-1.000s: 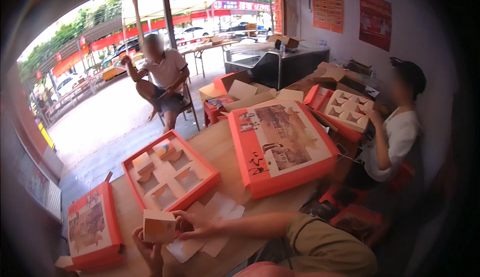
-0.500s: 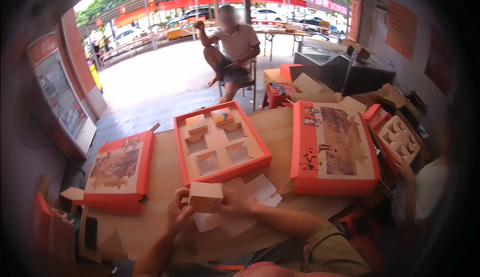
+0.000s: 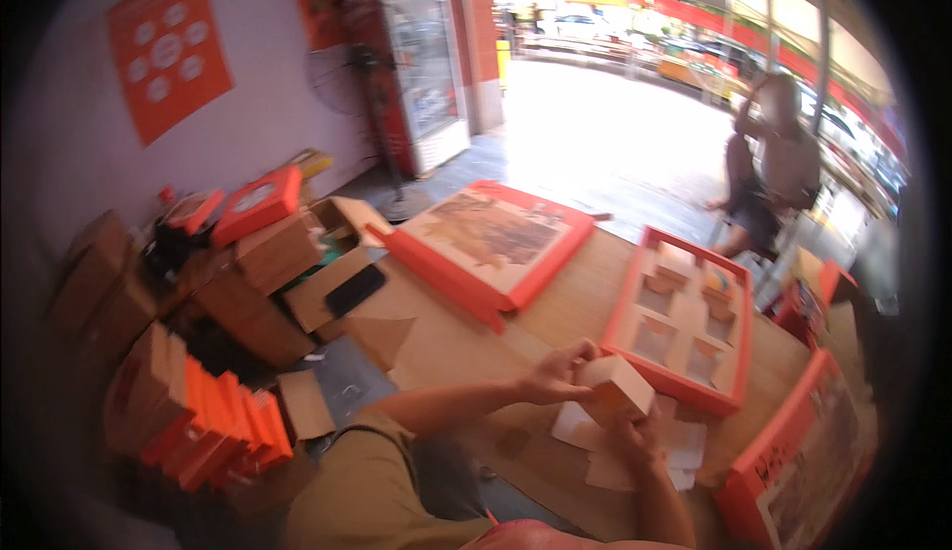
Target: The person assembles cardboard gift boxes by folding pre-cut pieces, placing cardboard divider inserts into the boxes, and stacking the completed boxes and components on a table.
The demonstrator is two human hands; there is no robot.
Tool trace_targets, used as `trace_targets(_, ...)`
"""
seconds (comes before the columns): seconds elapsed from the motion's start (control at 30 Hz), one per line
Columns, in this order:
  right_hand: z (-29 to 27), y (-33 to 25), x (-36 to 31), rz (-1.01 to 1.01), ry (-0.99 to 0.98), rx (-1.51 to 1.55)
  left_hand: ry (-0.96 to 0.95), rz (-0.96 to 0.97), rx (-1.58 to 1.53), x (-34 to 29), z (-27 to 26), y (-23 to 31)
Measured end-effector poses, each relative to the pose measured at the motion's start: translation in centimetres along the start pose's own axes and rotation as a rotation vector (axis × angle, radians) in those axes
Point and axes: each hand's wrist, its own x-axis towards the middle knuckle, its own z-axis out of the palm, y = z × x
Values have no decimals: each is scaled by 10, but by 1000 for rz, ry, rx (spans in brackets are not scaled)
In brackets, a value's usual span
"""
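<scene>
Between my hands is a small pale cardboard box [image 3: 625, 383], held just above the table's near side. My left hand [image 3: 560, 373] grips its left side with fingers and thumb. My right hand [image 3: 635, 433] holds it from below and the right, its fingers partly hidden. Beyond them lies a shallow red-rimmed box [image 3: 620, 324] with a cut-out insert. Its two far openings hold small items, one of them with a blue and yellow top; the nearer openings look unfilled. Flat white card pieces [image 3: 682, 443] lie under and beside my right hand.
On the wooden table [image 3: 436, 337], a red printed box lid [image 3: 496, 238] lies left; another [image 3: 808, 461] is at right. Left are cardboard boxes [image 3: 248, 297], a dark phone-like slab [image 3: 355, 290] and stacked red boxes [image 3: 223, 426]. A person [image 3: 778, 163] sits beyond the table.
The view has swung left, bringing the wall and stacked boxes into sight. Both hands still hold the small box, which now appears tilted differently.
</scene>
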Motion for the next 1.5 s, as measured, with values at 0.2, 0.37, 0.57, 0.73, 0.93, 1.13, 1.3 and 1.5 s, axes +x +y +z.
trace_targets(0.2,24,-44,3,-1,19,100,120,119,252,-3,-5,4)
trace_targets(0.37,17,-31,2,-47,20,-9,58,78,295,0,2,30)
trace_targets(0.57,4,-28,-2,-21,-65,-68,89,270,330,7,0,9)
trace_targets(0.73,5,-45,1,-25,-4,-289,76,215,194,9,6,14)
trace_targets(0.93,-1,-46,9,61,-3,-392,318,344,542,7,1,11)
trace_targets(1.13,1,-13,18,-211,24,-124,357,343,555,9,-2,20)
trace_targets(1.3,10,-26,9,-116,54,-114,260,307,153,9,-1,18)
trace_targets(1.5,0,-40,-10,-77,110,-133,166,201,75,17,13,14)
